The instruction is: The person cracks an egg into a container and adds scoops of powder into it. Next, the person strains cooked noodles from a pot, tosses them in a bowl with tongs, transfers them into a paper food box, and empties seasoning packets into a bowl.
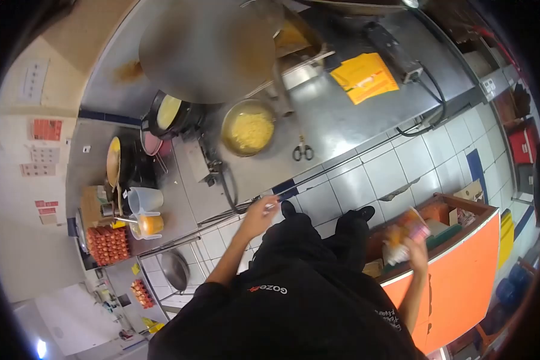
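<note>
My right hand [418, 252] is closed on a blurred plastic packet [402, 235] with pink, orange and white print. It is over the open top of an orange cabinet. My left hand [260, 217] is in front of the counter edge, its fingers curled together; a small pale spot shows at the fingertips, too small to name. On the steel counter [336, 129] beyond it stands a round metal bowl [250, 128] of shredded yellow food. Scissors [303, 150] with dark handles lie to the right of the bowl. Farther right is a yellow packet [366, 78], lying flat.
Pans [168, 112] with yellow contents stand at the left. Nearby are plastic jugs [145, 200] and stacked egg trays [107, 245]. A cable [441, 99] hangs over the counter edge at right. The orange cabinet [450, 276] stands beside my right leg.
</note>
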Demonstrator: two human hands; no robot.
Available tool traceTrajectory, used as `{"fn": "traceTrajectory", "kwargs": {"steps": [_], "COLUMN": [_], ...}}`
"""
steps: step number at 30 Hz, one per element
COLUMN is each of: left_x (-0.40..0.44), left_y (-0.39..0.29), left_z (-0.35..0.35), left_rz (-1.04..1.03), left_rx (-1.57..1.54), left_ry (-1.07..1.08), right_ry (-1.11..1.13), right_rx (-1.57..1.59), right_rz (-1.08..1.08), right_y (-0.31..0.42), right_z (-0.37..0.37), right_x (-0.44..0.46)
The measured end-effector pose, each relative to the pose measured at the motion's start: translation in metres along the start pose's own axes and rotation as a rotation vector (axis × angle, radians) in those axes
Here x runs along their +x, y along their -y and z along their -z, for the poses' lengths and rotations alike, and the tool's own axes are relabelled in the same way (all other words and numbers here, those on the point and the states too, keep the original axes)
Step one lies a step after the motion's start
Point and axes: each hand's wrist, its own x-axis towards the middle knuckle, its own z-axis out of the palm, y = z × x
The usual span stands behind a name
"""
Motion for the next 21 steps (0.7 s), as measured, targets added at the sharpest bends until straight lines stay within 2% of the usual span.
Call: {"fn": "traceTrajectory", "kwargs": {"steps": [1, 2, 3, 4, 6, 8, 9, 11, 13, 15, 16, 17, 19, 20, 21], "left_x": [0.004, 0.003, 0.0, -0.004, -0.015, -0.02, -0.019, -0.024, -0.035, -0.037, -0.031, -0.032, -0.033, -0.037, -0.037], "left_y": [-0.024, -0.049, -0.057, -0.062, -0.041, -0.004, 0.023, 0.08, 0.095, 0.117, 0.125, 0.127, 0.121, 0.117, 0.116], "left_z": [0.003, 0.011, 0.022, 0.036, 0.065, 0.095, 0.109, 0.128, 0.141, 0.135, 0.131, 0.136, 0.151, 0.158, 0.158], "left_rz": [0.029, 0.052, 0.042, -0.236, -0.515, -0.46, -0.465, -0.294, -0.349, -0.097, -0.147, -0.146, 0.059, 0.065, 0.08], "left_rx": [-0.146, -0.287, -0.304, -0.149, -0.014, -0.086, -0.094, -0.355, -0.328, -0.504, -0.46, -0.467, -0.715, -0.72, -0.724], "left_ry": [0.089, 0.186, 0.192, 0.128, 0.054, -0.121, -0.115, -0.039, -0.091, -0.227, -0.343, -0.338, -0.399, -0.426, -0.436], "right_ry": [0.199, 0.277, 0.413, 0.495, 0.483, 0.553, 0.594, 0.568, 0.546, 0.421, 0.421, 0.414, 0.115, 0.007, -0.156], "right_rx": [-0.121, -0.082, -0.119, -0.075, 0.043, -0.083, -0.151, -0.233, -0.325, -0.334, -0.367, -0.372, -0.425, -0.253, -0.451], "right_rz": [-0.007, 0.032, -0.154, -0.095, -0.27, -0.203, -0.138, -0.143, -0.148, -0.161, -0.07, -0.073, 0.157, 0.218, 0.375], "right_y": [0.025, 0.03, 0.014, 0.029, -0.012, -0.007, -0.007, 0.001, -0.003, -0.027, -0.05, -0.068, -0.081, -0.084, -0.085], "right_z": [-0.083, -0.163, -0.215, -0.291, -0.387, -0.469, -0.494, -0.525, -0.542, -0.544, -0.538, -0.53, -0.523, -0.525, -0.526], "right_x": [0.025, 0.044, 0.074, 0.082, 0.11, 0.108, 0.109, 0.106, 0.107, 0.117, 0.13, 0.139, 0.149, 0.15, 0.155]}}
